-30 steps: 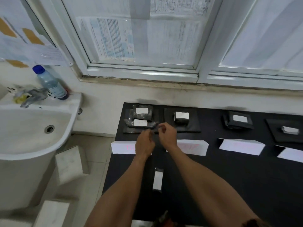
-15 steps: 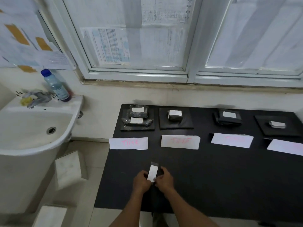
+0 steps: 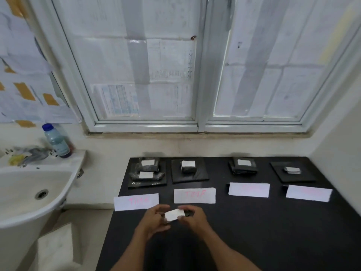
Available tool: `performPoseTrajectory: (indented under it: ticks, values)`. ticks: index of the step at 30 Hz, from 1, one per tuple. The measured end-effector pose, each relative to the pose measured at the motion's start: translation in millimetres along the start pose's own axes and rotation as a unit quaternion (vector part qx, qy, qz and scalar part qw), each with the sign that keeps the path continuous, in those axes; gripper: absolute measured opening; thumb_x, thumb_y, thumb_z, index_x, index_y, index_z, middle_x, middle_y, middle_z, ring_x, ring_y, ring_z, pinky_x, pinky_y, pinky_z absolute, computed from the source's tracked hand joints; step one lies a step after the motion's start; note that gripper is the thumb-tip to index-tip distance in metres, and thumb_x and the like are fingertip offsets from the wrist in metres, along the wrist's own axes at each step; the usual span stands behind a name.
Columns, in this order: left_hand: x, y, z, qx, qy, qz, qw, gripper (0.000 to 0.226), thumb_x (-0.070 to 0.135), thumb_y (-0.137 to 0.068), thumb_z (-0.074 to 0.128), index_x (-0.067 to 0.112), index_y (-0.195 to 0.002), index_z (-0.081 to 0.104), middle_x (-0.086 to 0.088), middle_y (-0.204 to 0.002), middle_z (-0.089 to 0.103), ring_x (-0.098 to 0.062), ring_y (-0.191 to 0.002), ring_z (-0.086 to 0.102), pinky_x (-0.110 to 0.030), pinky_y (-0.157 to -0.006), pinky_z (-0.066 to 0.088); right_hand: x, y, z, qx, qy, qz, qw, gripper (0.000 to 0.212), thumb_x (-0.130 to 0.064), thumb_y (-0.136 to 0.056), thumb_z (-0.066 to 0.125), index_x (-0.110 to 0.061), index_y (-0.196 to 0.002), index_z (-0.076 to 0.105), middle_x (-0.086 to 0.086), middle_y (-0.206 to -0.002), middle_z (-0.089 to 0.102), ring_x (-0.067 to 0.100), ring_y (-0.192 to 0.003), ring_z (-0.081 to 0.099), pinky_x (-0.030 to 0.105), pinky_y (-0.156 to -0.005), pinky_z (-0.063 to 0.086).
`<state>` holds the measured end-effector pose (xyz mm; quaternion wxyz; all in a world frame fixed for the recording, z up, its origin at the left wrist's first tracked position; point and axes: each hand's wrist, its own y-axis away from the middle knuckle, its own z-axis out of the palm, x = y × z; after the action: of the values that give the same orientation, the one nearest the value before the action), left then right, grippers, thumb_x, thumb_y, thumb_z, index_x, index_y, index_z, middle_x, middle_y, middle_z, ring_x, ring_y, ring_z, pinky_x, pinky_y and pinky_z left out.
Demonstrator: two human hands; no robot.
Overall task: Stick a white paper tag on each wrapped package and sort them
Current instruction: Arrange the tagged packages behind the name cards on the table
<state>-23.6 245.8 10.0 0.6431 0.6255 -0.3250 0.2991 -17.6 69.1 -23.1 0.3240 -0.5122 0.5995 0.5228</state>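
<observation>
White paper cards [image 3: 194, 195] just beyond; left hand [image 3: 154, 220] and right hand [image 3: 192, 218] pinch the white rectangular paper tag [image 3: 174, 214], long axis left-right

Pink lettering on white cards [image 3: 194, 195], unreadable, printed window papers [image 3: 117, 98] illegible
</observation>
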Motion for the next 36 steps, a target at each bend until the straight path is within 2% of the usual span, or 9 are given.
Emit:
performPoseTrajectory:
  ticks: [2, 6, 11, 16, 22, 25, 28, 31, 36]
  values:
    - [13, -2, 3, 0.013, 0.016, 0.019, 1.0, 0.038, -0.018, -0.083, 0.046, 0.004, -0.108, 0.067, -0.016, -0.101, 0.063, -0.024, -0.089, 0.062, -0.035, -0.072, 0.06, -14, -1, -11, -0.008, -0.005, -0.007, 1.0, 0.03, 0.002, -0.072, 0.077, -0.023, -0.089, 0.072, 0.007, -0.098, 0.07, 0.016, -0.09, 0.064, 0.015, -0.073, 0.052]
    - [34, -6, 10, -0.007, -0.014, 0.076, 0.997, 0.031, -0.009, -0.081, 0.065, 0.002, -0.11, 0.069, -0.019, -0.1, 0.066, -0.024, -0.086, 0.064, -0.033, -0.075, 0.058, -34, -9, -33, -0.012, -0.026, -0.017, 0.999, 0.029, -0.003, -0.071, 0.08, -0.019, -0.094, 0.073, 0.008, -0.1, 0.07, 0.01, -0.085, 0.064, 0.019, -0.076, 0.054]
    - [63, -13, 9, -0.038, -0.043, 0.13, 0.99, 0.035, -0.01, -0.082, 0.066, 0.004, -0.114, 0.068, -0.024, -0.107, 0.068, -0.024, -0.089, 0.067, -0.03, -0.082, 0.058, -57, -22, -59, -0.052, -0.061, -0.022, 0.997, 0.035, -0.007, -0.071, 0.08, -0.009, -0.105, 0.072, 0.032, -0.107, 0.064, 0.027, -0.09, 0.07, 0.038, -0.085, 0.058]
    - [81, -22, 10, -0.043, -0.043, 0.133, 0.989, 0.037, -0.014, -0.085, 0.055, 0.01, -0.108, 0.071, -0.019, -0.113, 0.066, -0.028, -0.103, 0.066, -0.031, -0.084, 0.058, -74, -28, -74, -0.075, -0.098, -0.007, 0.992, 0.033, 0.007, -0.083, 0.066, -0.008, -0.113, 0.067, 0.023, -0.117, 0.062, 0.029, -0.099, 0.069, 0.029, -0.082, 0.057]
    - [101, -40, 27, 0.009, -0.091, 0.158, 0.983, 0.034, -0.015, -0.086, 0.055, -0.001, -0.115, 0.067, -0.015, -0.107, 0.064, -0.023, -0.096, 0.063, -0.018, -0.069, 0.058, -77, -51, -84, -0.053, -0.075, -0.008, 0.996, 0.038, 0.008, -0.086, 0.061, -0.007, -0.121, 0.063, 0.014, -0.117, 0.063, 0.023, -0.104, 0.065, 0.026, -0.081, 0.057]
    - [109, -64, 37, 0.043, -0.112, 0.179, 0.977, 0.032, -0.015, -0.085, 0.056, -0.003, -0.112, 0.068, -0.018, -0.105, 0.066, -0.023, -0.092, 0.065, -0.02, -0.072, 0.058, -76, -73, -88, -0.017, -0.025, -0.01, 1.0, 0.039, 0.006, -0.086, 0.061, -0.009, -0.122, 0.063, 0.006, -0.112, 0.063, 0.016, -0.1, 0.063, 0.021, -0.078, 0.057]
    - [119, -95, 46, 0.056, -0.128, 0.177, 0.974, 0.035, -0.016, -0.081, 0.057, -0.001, -0.111, 0.069, -0.017, -0.103, 0.068, -0.025, -0.095, 0.067, -0.024, -0.076, 0.058, -75, -106, -96, 0.011, 0.034, -0.012, 0.999, 0.037, 0.003, -0.084, 0.064, -0.012, -0.118, 0.067, 0.002, -0.105, 0.065, 0.013, -0.095, 0.063, 0.015, -0.07, 0.054]
    - [133, -133, 58, 0.074, -0.143, 0.171, 0.972, 0.038, -0.016, -0.077, 0.056, 0.003, -0.107, 0.071, -0.013, -0.099, 0.07, -0.021, -0.086, 0.067, -0.027, -0.072, 0.059, -74, -146, -108, 0.032, 0.071, 0.005, 0.997, 0.036, 0.001, -0.082, 0.067, -0.013, -0.115, 0.069, 0.005, -0.107, 0.067, 0.014, -0.096, 0.063, 0.009, -0.064, 0.049]
    - [138, -188, 76, 0.115, -0.198, 0.109, 0.967, 0.031, -0.011, -0.073, 0.064, 0.018, -0.085, 0.069, -0.004, -0.094, 0.07, -0.015, -0.087, 0.065, -0.025, -0.077, 0.055, -57, -204, -118, 0.047, 0.143, 0.034, 0.988, 0.028, -0.001, -0.078, 0.071, -0.015, -0.102, 0.074, 0.006, -0.108, 0.07, 0.014, -0.097, 0.064, 0.001, -0.06, 0.045]
